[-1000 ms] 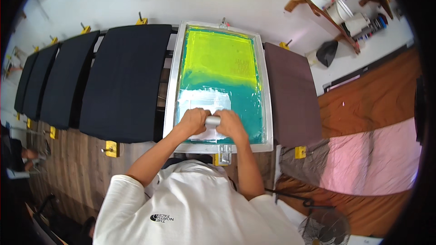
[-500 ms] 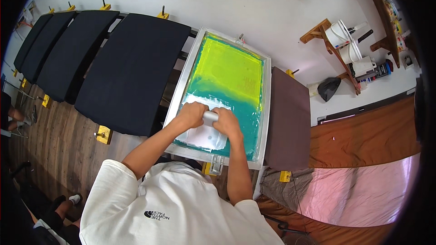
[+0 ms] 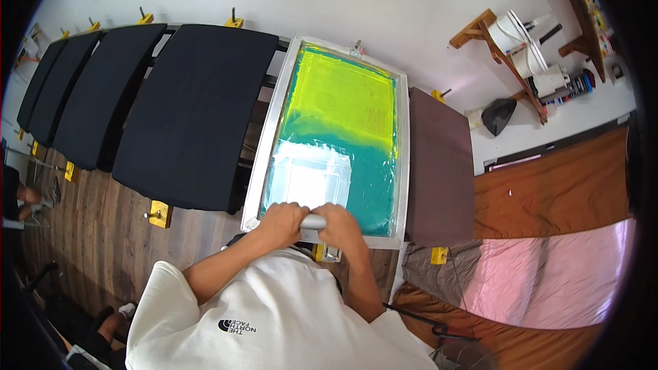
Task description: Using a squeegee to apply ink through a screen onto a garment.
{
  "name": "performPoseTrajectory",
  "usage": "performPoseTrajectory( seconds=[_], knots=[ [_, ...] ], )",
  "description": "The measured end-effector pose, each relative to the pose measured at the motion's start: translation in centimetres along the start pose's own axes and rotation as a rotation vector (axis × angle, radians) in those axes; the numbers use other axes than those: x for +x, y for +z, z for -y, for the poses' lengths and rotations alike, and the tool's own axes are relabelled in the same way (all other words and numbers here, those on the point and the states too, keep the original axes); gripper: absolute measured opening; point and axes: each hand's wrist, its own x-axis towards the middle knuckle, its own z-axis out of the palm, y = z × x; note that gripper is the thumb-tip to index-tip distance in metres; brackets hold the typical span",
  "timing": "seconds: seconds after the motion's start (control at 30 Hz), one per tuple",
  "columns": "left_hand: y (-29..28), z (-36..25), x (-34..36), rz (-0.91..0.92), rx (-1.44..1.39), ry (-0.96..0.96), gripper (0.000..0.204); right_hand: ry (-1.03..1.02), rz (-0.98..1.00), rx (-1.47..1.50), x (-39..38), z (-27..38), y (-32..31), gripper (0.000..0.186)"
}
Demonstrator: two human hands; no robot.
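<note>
Grey bar [image 3: 314, 222] (ends hidden in hands [image 3: 281, 225] [image 3: 338, 226])

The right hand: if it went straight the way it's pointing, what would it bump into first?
Past the handle it holds, the right hand would probably meet the white patch on the screen, though its height above that is unclear.
</note>
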Motion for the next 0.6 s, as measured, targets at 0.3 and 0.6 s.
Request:
performPoseTrajectory(
  seconds=[0.3,0.6],
  knots=[
    [-0.1,3.5,8.4,-0.246,0.033,0.084,0.04,0.027,-0.172,-0.06,7.4,-3.0,-2.4,0.039],
    [3.0,0.6,-1.3,-0.123,0.034,0.08,0.048,0.053,-0.088,0.073,-1.8,0.6,0.9,0.048]
  ],
)
